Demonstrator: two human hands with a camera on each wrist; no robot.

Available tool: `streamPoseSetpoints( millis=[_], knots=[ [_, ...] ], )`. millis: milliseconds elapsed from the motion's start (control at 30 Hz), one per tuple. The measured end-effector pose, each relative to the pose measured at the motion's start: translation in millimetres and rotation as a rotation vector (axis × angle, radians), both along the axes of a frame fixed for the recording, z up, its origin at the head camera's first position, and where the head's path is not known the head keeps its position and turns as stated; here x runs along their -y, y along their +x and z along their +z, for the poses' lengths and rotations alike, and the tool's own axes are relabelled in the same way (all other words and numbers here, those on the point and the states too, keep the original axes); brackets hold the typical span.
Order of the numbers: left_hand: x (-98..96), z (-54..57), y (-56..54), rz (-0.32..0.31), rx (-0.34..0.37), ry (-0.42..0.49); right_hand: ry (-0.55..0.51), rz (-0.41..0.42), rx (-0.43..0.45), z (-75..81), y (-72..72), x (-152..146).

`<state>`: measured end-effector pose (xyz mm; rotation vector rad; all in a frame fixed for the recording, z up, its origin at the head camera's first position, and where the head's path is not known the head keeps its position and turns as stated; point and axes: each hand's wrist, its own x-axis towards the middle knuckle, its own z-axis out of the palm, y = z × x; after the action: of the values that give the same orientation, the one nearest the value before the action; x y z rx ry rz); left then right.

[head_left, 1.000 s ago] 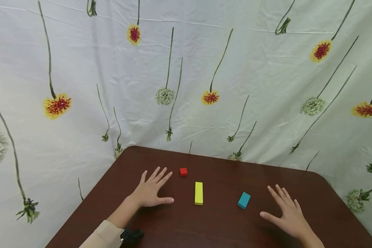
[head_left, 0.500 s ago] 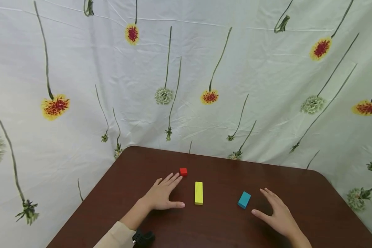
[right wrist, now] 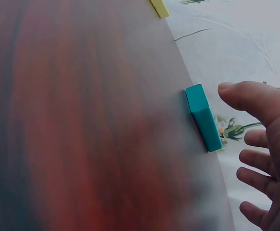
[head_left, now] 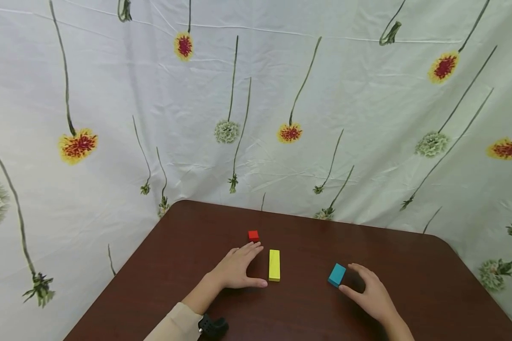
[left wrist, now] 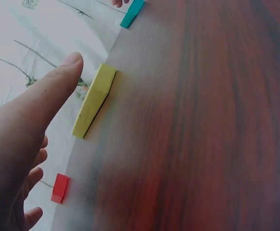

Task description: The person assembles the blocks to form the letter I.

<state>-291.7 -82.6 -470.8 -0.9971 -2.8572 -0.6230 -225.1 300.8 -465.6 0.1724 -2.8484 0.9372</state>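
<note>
A long yellow block (head_left: 274,265) lies on the table, just right of my left hand (head_left: 238,269). That hand hovers with thumb and fingers spread apart, holding nothing; its fingertips come close to a small red block (head_left: 253,235) farther back. In the left wrist view the thumb shows near the yellow block (left wrist: 94,102), with a gap between them. My right hand (head_left: 372,292) is beside a blue block (head_left: 336,275), its thumb by the near right corner and its fingers bent loosely behind. The right wrist view shows the blue block (right wrist: 203,118) apart from the thumb.
The dark brown wooden table (head_left: 298,312) has rounded far corners. A white cloth (head_left: 256,104) printed with flowers hangs behind and along its sides. A black strap (head_left: 213,327) is at my left wrist, below a cream sleeve (head_left: 177,324).
My left hand has moved right, toward the yellow block. My right hand has moved left to the blue block, its fingers drawing in. The blocks stay in place.
</note>
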Motion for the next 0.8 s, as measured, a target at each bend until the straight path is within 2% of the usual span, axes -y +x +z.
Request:
streamPoseSetpoints(
  millis=[300, 467, 633, 800],
  knots=[
    [-6.7, -4.6, -3.4, -0.004, 0.018, -0.021, -0.093, -0.028, 0.054, -8.5, -1.3, 8],
    [-12.9, -8.4, -7.8, -0.016, 0.033, 0.019, -0.128, -0.04, 0.067, -14.4, -1.5, 12],
    [-17.1, -12.4, -11.1, 0.001, 0.047, 0.049, -0.124, -0.04, 0.041, -16.5, -2.1, 13],
    [-19.5, -16.4, -13.8, -0.011, 0.091, 0.101, -0.125, -0.036, 0.027, -17.0, -2.0, 15]
  ],
)
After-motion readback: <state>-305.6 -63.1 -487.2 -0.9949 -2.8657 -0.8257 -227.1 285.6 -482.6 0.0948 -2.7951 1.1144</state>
